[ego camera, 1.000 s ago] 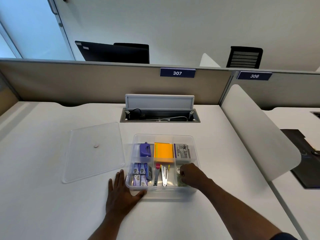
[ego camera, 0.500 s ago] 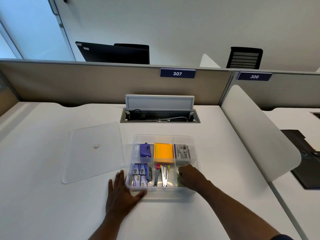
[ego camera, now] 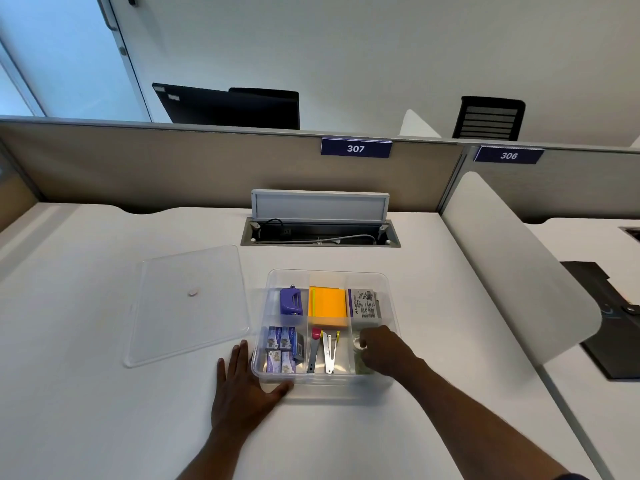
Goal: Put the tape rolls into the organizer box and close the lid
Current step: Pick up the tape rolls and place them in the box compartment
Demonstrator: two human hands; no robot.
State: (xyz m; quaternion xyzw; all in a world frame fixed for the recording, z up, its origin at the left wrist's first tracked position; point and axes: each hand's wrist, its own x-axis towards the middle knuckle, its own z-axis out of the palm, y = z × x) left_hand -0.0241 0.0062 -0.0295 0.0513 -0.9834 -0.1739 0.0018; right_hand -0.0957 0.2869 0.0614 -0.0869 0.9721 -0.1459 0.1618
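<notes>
While the clear lid [ego camera: 190, 303] lies at 9 o'clock of the organizer box [ego camera: 327, 277], I see the left hand [ego camera: 244, 389] flat and empty; the right hand [ego camera: 386, 351] curls over a tape roll [ego camera: 357, 342] at 4 o'clock inside, grip unclear.

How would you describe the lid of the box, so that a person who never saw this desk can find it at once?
Start at the clear organizer box in the middle of the white desk. The lid lies flat on the desk just to its left, beyond the left hand. It is a transparent, nearly square sheet with rounded corners and one small round spot in its middle; unlike the box, it holds nothing.
</notes>
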